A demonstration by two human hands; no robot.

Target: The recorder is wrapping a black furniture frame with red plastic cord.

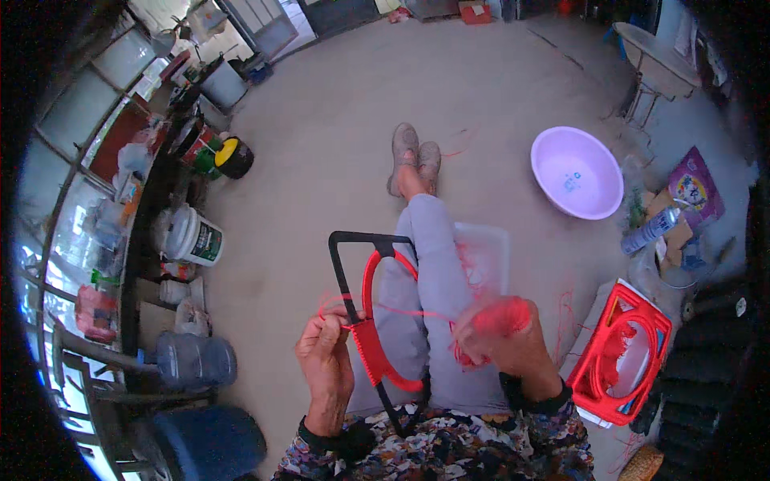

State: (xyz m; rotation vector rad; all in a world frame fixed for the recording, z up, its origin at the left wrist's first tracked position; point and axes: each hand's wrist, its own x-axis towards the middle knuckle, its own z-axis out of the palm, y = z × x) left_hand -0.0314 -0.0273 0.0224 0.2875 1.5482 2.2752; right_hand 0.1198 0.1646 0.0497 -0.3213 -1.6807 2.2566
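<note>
A black frame (pixel 342 276) with a red ring (pixel 370 290) inside it rests over my lap. Red cord is wound tightly round part of its left bar and the ring, forming a red band (pixel 370 353). My left hand (pixel 325 353) pinches the left bar just above the band, where a small loop of cord stands out. From there a red cord (pixel 409 312) stretches across the frame to my right hand (pixel 501 333). That hand is closed on a bundle of red cord and is smeared by motion, so its fingers are partly unclear.
By my right side lie red frames with rings (pixel 622 353). A translucent container (pixel 485 248) with red cord stands beyond my leg. Farther off are a purple basin (pixel 577 172), a spray can (pixel 651 230) and a round table (pixel 658 60). Buckets (pixel 195 235) and a water bottle (pixel 196 359) line the left.
</note>
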